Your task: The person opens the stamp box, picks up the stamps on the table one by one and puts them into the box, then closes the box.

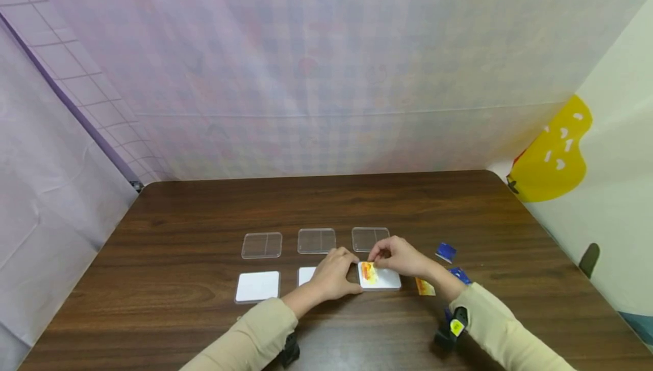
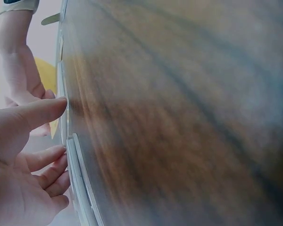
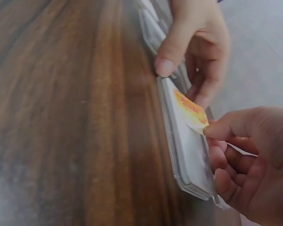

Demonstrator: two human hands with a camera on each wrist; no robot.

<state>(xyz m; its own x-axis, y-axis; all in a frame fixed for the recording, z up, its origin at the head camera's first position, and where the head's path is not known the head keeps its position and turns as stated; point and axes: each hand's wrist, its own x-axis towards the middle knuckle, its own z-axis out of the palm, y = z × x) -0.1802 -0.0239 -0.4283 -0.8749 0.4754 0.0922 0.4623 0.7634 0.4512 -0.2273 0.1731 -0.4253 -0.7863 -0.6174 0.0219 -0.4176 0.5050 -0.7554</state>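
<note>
My right hand (image 1: 400,255) pinches a thin yellow-and-orange printed slip (image 1: 368,273) between thumb and index finger. The slip lies over the left part of a white-topped flat case (image 1: 389,280); in the right wrist view its pinched edge (image 3: 196,128) lifts from the white surface. My left hand (image 1: 333,274) rests at that case's left side, thumb at the near corner and index finger at the far one. Its fingers reach forward with a wide gap from the thumb (image 2: 49,112). Partly hidden behind the left hand is a second white-topped case (image 1: 306,274).
Another white-topped case (image 1: 257,286) lies at left. Three clear lids form a row behind: left (image 1: 262,245), middle (image 1: 316,241), right (image 1: 363,239). Near my right forearm lie a blue slip (image 1: 446,251), another blue slip (image 1: 461,274) and a yellow slip (image 1: 425,287).
</note>
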